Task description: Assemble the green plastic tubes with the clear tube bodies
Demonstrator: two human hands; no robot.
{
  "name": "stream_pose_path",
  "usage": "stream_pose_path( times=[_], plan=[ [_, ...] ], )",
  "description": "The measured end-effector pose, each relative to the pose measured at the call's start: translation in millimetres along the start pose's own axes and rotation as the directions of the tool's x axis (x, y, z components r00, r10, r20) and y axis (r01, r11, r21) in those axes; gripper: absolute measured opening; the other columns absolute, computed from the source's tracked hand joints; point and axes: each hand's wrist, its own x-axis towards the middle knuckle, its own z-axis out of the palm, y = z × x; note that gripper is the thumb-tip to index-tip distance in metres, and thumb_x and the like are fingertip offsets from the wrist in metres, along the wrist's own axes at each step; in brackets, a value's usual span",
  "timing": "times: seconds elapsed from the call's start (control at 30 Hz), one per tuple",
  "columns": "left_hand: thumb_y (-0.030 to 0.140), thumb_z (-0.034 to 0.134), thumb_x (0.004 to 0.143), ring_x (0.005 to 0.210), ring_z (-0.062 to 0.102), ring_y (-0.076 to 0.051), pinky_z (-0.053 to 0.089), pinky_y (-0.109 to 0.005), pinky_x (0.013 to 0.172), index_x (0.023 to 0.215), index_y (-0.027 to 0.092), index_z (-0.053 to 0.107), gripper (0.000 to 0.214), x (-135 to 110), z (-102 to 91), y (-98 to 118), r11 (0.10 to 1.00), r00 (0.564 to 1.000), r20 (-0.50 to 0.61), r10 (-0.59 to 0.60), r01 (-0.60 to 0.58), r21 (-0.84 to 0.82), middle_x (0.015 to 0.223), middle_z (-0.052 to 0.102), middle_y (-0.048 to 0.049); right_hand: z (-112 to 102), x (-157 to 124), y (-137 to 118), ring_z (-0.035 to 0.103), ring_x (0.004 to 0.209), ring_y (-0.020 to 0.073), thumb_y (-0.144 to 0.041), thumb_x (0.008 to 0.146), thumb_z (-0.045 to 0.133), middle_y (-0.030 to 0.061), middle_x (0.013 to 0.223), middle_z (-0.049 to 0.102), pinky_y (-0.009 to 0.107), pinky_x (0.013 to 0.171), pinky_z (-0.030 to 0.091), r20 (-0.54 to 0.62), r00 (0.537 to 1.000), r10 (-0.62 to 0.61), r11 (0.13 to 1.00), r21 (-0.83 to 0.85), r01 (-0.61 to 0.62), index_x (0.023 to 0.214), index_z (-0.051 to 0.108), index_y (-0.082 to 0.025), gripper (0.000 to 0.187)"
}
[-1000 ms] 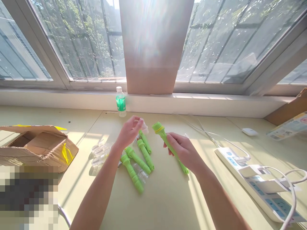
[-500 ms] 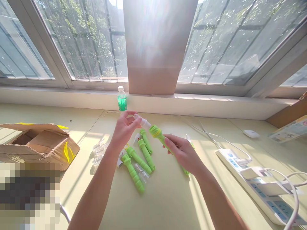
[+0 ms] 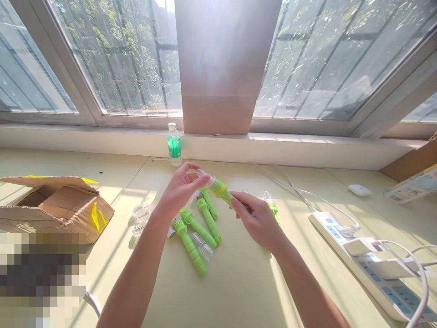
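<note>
My left hand (image 3: 184, 187) pinches a clear-and-white tip piece (image 3: 206, 176) between thumb and fingers. Its white end meets the threaded mouth of a green plastic handle (image 3: 220, 189), which has a yellow ring below the threads. The handle's lower part is wrapped in my right hand (image 3: 254, 212), so its far end is hidden. Several more ribbed green handles (image 3: 191, 246) lie under and in front of my hands, with a clear tip (image 3: 203, 246) beside them. Beyond my left forearm are more clear plastic pieces (image 3: 141, 214), partly covered by it. A green handle with a clear tip (image 3: 271, 205) lies behind my right hand.
An open cardboard box (image 3: 58, 205) stands at the left. A bottle with a green label (image 3: 174, 146) is near the window ledge. On the right, a white power strip (image 3: 368, 269) has plugs and cables. A small white object (image 3: 359, 190) lies beyond it.
The white end of the tip piece has come onto the green handle's threaded mouth, closing the gap between them. My left hand has moved slightly right and down; my right hand slightly left.
</note>
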Motion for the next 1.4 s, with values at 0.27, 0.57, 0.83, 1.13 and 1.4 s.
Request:
stream_pose_path(
  times=[0.27,0.57,0.83,1.13,1.4],
  plan=[
    [0.041,0.072,0.077,0.09,0.069,-0.022,0.051,-0.036,0.082,0.105,0.023,0.048,0.041,-3,2.7,3,0.998,0.998,0.059,0.0,-0.003,0.056,0.09,0.074,-0.0045,12,-1,1,0.053,0.059,0.0142,-0.049,0.083,0.064,-0.0024,0.072,0.057,0.026,0.05,0.042,0.022,0.995,0.101,0.98,0.171,-0.103,0.106,0.057,-0.026,0.033],
    [0.039,0.069,0.081,0.107,0.065,-0.025,0.052,-0.036,0.087,0.124,0.026,0.039,0.054,-7,-2.7,7,0.999,0.966,0.256,0.032,-0.033,0.001,0.117,0.067,-0.0111,19,5,3,0.057,0.058,0.0122,-0.052,0.092,0.049,0.0022,0.078,0.063,0.026,0.056,0.048,0.156,0.987,0.031,0.897,0.432,-0.097,0.089,0.058,-0.02,0.034],
    [0.051,0.059,0.085,0.111,0.062,-0.024,0.053,-0.036,0.087,0.125,0.03,0.049,0.046,-7,-37.4,-4,0.91,0.96,0.248,-0.13,0.017,0.413,0.122,0.064,-0.0094,16,4,2,0.057,0.058,0.0125,-0.05,0.093,0.048,0.003,0.081,0.063,0.026,0.055,0.048,0.064,0.998,0.03,0.893,0.447,-0.055,0.09,0.058,-0.02,0.032],
    [0.058,0.053,0.082,0.095,0.066,-0.025,0.049,-0.029,0.068,0.114,0.026,0.056,0.045,5,-49.8,-44,0.431,0.961,0.013,-0.277,0.111,0.896,0.105,0.068,-0.0079,13,5,-1,0.056,0.057,0.0122,-0.047,0.092,0.05,0.0021,0.076,0.062,0.026,0.054,0.047,0.084,0.996,0.034,0.883,0.465,-0.069,0.088,0.059,-0.019,0.03],
    [0.052,0.072,0.059,0.098,0.064,-0.031,0.048,-0.033,0.069,0.109,0.024,0.058,0.059,16,-82.9,-68,0.209,0.882,-0.164,-0.441,0.279,0.937,0.11,0.067,-0.0106,12,3,1,0.055,0.056,0.0113,-0.047,0.093,0.05,0.0002,0.073,0.059,0.026,0.055,0.045,0.098,0.995,0.025,0.877,0.476,-0.07,0.086,0.057,-0.019,0.029]
  ],
)
